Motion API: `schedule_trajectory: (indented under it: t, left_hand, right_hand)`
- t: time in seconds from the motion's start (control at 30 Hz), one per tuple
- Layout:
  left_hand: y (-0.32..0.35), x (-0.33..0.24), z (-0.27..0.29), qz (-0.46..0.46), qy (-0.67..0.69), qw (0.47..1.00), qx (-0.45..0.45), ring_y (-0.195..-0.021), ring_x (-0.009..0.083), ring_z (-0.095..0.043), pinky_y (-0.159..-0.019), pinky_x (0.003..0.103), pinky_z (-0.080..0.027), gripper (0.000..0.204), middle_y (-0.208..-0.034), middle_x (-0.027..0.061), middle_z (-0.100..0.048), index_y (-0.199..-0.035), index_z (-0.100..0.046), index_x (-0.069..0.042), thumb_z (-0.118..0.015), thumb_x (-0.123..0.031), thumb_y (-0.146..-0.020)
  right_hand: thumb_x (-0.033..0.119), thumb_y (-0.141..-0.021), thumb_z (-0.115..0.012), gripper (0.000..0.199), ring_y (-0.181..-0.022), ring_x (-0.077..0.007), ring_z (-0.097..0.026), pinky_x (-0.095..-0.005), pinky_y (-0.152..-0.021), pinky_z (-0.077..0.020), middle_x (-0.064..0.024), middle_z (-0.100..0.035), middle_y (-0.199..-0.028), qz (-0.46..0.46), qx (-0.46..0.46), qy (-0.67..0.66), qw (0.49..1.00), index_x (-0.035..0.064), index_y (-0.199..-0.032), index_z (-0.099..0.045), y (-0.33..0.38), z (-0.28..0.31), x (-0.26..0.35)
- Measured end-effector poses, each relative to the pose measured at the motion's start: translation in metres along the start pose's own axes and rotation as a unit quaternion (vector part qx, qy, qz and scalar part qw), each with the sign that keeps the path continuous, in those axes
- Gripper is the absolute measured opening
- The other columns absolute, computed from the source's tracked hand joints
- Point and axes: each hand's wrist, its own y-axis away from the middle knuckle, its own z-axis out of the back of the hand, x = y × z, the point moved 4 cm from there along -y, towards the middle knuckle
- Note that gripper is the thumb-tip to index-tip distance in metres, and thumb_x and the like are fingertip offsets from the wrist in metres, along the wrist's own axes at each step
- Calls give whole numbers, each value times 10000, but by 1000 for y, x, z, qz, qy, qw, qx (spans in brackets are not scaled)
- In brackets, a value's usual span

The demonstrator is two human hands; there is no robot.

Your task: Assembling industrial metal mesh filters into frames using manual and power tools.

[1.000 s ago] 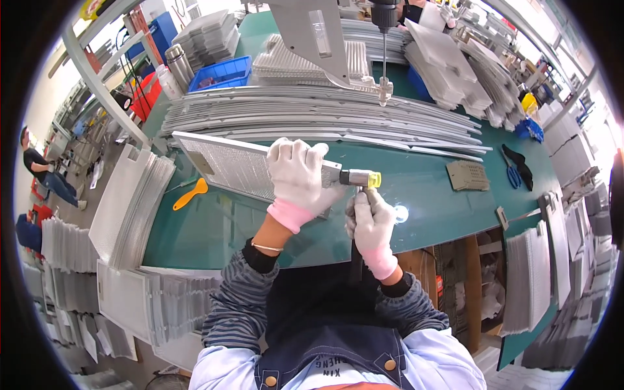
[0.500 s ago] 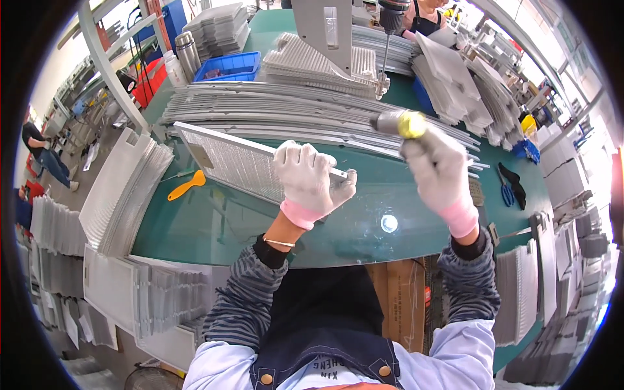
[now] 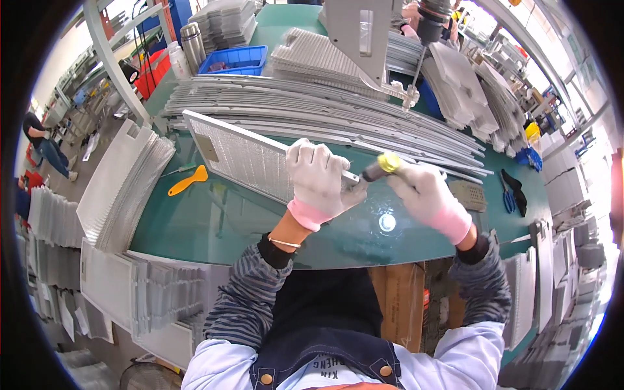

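My left hand point(image 3: 318, 179), in a white glove with a pink cuff, is closed round the near right end of a silver-framed mesh panel point(image 3: 244, 156). The panel stands tilted on its long edge on the green table. My right hand point(image 3: 432, 195), gloved alike, is closed on a small mallet point(image 3: 379, 167); its handle is mostly hidden in my fingers. The mallet's head has one dark face and one yellow end, slightly blurred. The dark face is at the frame's end, beside my left thumb; whether it touches I cannot tell.
Long metal strips point(image 3: 312, 110) lie across the table behind the panel. An orange scraper point(image 3: 188, 181) lies left. A drill-like machine point(image 3: 432, 26) hangs over the back. Blue-handled pliers point(image 3: 508, 198) lie right. Stacked mesh panels point(image 3: 123, 188) stand at the table's left edge.
My right hand has brought the mallet down and left to the panel's end. My left hand keeps its hold on the panel, shifted slightly right in the picture.
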Motion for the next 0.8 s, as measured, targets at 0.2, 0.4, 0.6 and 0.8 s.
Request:
schedule_trajectory:
  t: [0.2,0.4,0.6,0.8]
  left_hand:
    - [-4,-13,5,-14,27,999,-30,-771,267,-464,-849,458,-377,320,-751,51,-456,-833,-559,-126,-738,-304,-637]
    - [0,-8,15,-4,11,1000,-12,-773,251,-451,-848,451,-376,340,-748,41,-448,-906,-609,-129,-740,-301,-643]
    - [1,-6,11,-2,23,1000,-14,-782,250,-452,-851,450,-373,360,-754,34,-448,-912,-615,-148,-755,-292,-613]
    - [7,0,18,6,5,1000,-13,-808,262,-461,-833,449,-370,384,-753,27,-441,-912,-607,-165,-762,-319,-596]
  right_hand:
    - [219,-913,-561,227,-889,-434,-624,-472,-753,-506,-245,-654,-905,-194,77,100,973,64,-1033,-674,76,-73,-151]
    - [164,-958,-538,209,-678,-199,-652,-342,-619,-508,-138,-665,-767,114,-400,151,897,1,-1038,-640,-67,144,-36]
    - [206,-852,-698,222,-498,-105,-546,-255,-454,-449,-3,-573,-666,108,-271,-250,923,23,-947,-616,-150,170,125]
    - [135,-795,-679,164,-494,-86,-527,-245,-446,-431,7,-553,-649,67,-351,-160,920,14,-862,-591,-118,153,153]
